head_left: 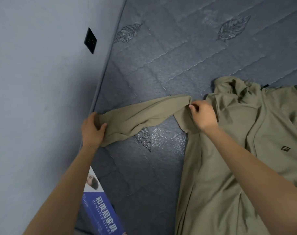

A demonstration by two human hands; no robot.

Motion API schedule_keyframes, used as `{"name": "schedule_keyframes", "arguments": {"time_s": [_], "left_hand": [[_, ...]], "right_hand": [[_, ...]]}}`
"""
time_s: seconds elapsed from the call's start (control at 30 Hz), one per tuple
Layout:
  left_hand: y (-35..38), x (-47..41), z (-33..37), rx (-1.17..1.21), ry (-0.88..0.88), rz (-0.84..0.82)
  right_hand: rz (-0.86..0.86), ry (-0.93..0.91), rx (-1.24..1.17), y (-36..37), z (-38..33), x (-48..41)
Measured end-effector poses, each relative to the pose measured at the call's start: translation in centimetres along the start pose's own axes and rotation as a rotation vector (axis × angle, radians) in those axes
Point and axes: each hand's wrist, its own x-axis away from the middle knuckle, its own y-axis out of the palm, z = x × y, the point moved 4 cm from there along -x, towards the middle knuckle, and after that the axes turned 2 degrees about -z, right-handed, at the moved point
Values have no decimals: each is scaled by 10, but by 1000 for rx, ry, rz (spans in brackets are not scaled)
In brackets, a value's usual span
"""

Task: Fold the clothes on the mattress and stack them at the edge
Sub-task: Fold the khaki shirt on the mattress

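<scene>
An olive-green zip jacket (242,150) lies front-up on the grey quilted mattress (169,56), filling the right side of the view, its hood bunched at the top. One sleeve (141,116) stretches out to the left, lifted slightly off the mattress. My left hand (92,128) grips the cuff end of that sleeve near the mattress's left edge. My right hand (202,116) pinches the fabric at the shoulder seam where the sleeve meets the body.
A grey wall (34,99) runs along the mattress's left edge, with a black socket plate (90,40) on it. A blue and white printed label (102,206) lies at the mattress's lower left corner. Bare mattress spreads beyond the jacket.
</scene>
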Motion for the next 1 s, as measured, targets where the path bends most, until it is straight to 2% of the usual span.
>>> {"name": "schedule_keyframes", "arguments": {"time_s": [0.1,0.23,0.4,0.53,0.67,0.83,1.0], "left_hand": [[-1,-1,-1,90,31,-49],[-11,-2,-7,227,-18,19],[-37,-4,-13,327,-43,257],[-71,-7,-11,343,-15,496],[-101,-9,-5,343,18,614],[-104,-12,-8,394,-7,614],[-91,-3,13,390,65,527]], "right_hand": [[64,-8,-68,-2,-10,6],[91,38,-106,0,-18,12],[107,1,-105,3,-31,14],[211,-87,-189,-6,-44,15],[283,-148,-225,-14,-52,12],[196,-67,107,0,-49,8],[158,-120,84,8,-50,25]]}}
